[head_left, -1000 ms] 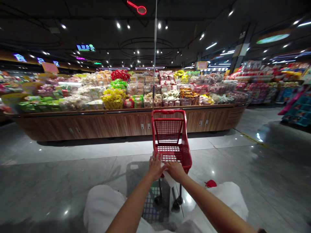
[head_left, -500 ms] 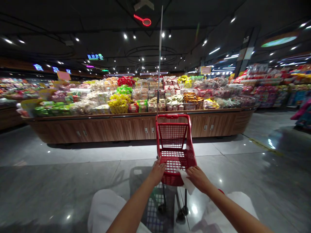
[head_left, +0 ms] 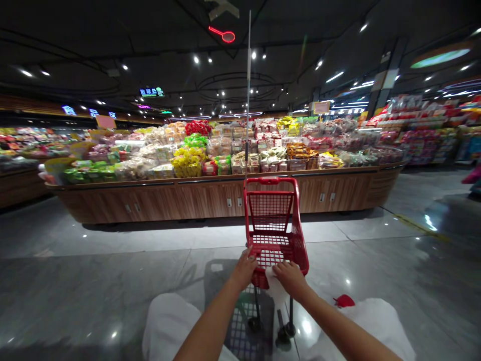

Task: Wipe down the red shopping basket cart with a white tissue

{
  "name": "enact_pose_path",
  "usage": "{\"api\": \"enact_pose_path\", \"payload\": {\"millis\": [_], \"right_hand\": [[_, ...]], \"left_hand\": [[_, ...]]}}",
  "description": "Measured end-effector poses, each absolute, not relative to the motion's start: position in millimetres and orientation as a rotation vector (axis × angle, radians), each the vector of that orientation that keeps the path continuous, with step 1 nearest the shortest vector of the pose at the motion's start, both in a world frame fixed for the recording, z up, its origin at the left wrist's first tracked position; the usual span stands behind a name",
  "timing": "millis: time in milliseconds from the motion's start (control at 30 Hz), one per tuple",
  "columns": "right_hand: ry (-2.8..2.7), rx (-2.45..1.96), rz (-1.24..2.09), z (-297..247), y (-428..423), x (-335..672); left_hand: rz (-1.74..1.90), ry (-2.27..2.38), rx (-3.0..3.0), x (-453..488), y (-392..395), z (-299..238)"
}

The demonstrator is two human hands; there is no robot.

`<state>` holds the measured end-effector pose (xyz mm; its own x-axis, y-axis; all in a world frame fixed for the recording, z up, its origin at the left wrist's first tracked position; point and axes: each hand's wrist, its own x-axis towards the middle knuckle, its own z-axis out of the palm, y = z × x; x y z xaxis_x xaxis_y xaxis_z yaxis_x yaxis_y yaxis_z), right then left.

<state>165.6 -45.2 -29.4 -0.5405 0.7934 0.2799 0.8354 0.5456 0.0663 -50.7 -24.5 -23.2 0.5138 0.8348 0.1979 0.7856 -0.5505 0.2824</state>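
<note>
A small red shopping cart point(head_left: 276, 225) stands on the grey floor right in front of me, its basket holding nothing I can see. My left hand point(head_left: 245, 268) grips the near left corner of the basket rim. My right hand point(head_left: 290, 277) presses a white cloth point(head_left: 276, 292) against the near edge of the cart, fingers curled over it. A thin pole point(head_left: 247, 100) rises from the cart's left side toward the ceiling.
A long wooden display counter point(head_left: 210, 195) piled with packaged snacks runs across the aisle beyond the cart. More shelves point(head_left: 421, 130) stand at the right. A small red object point(head_left: 343, 301) lies near my right knee. Glossy floor tiles point(head_left: 93, 281) spread to both sides.
My right hand with the cloth slid right along the cart's near edge, then back toward the middle. The left hand kept its hold. The view shifted slightly, and the cart sits a little further right.
</note>
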Motion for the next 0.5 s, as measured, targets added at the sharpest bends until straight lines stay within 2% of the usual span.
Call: {"api": "enact_pose_path", "payload": {"millis": [233,500], "right_hand": [[-2.469,-1.343,-0.378,-28.5,-50.3,236.9],[-2.392,-1.401,-0.344,-43.1,-48.9,141.7]], "left_hand": [[0.447,1.472,2.634,-35.7,-25.5,-33.8],[0.349,1.529,2.619,-19.0,-31.7,-34.7]]}}
